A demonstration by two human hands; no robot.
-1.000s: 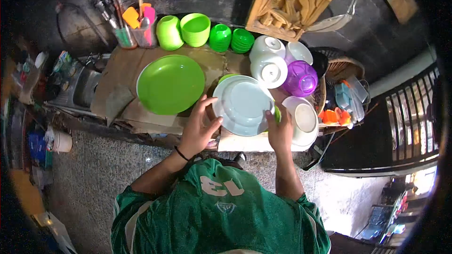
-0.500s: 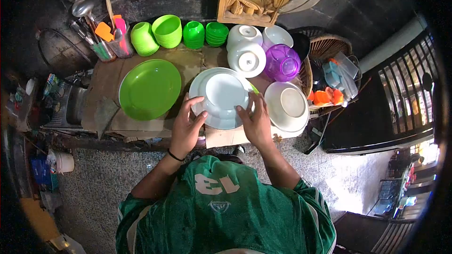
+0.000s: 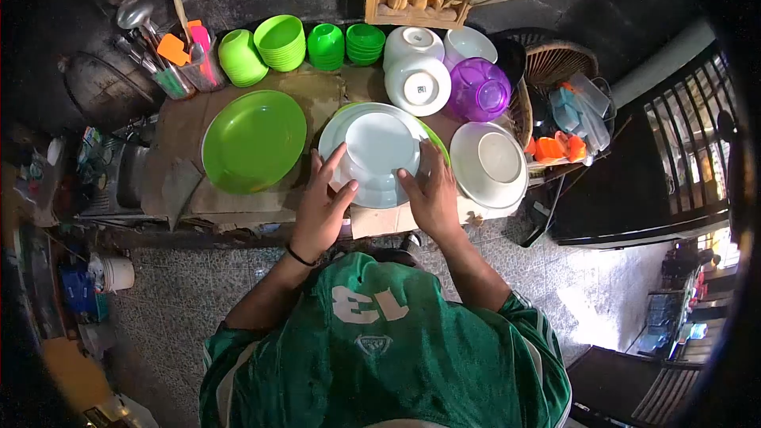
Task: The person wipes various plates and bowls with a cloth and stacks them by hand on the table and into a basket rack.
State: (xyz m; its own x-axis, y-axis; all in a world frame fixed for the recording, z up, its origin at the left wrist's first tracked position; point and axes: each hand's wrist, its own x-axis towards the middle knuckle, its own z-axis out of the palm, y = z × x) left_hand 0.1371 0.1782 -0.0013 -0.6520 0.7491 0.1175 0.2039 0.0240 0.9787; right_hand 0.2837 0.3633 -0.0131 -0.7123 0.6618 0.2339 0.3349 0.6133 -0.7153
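Observation:
In front of me a pale white plate (image 3: 382,143) lies face down, its round foot ring upward. The rim of a green plate (image 3: 438,144) peeks out beneath it on the right. My left hand (image 3: 321,206) is at the white plate's left side, thumb and fingers spread over its rim. At the right side, my right hand (image 3: 433,202) has its thumb on the plate and its fingers stretched along the edge. A large green plate (image 3: 254,141) sits to the left. An off-white dish (image 3: 499,158), also upside down, lies to the right.
Green bowls (image 3: 280,41) stand in stacks along the back. White bowls (image 3: 417,85) and a purple bowl (image 3: 479,89) are behind the plates. A utensil holder (image 3: 202,71) is at back left, a wicker basket (image 3: 521,111) at right. Cardboard (image 3: 178,182) covers the counter.
More green rim shows under the white plate's right side. My left fingers are a little higher over the plate. The whole view has shifted slightly.

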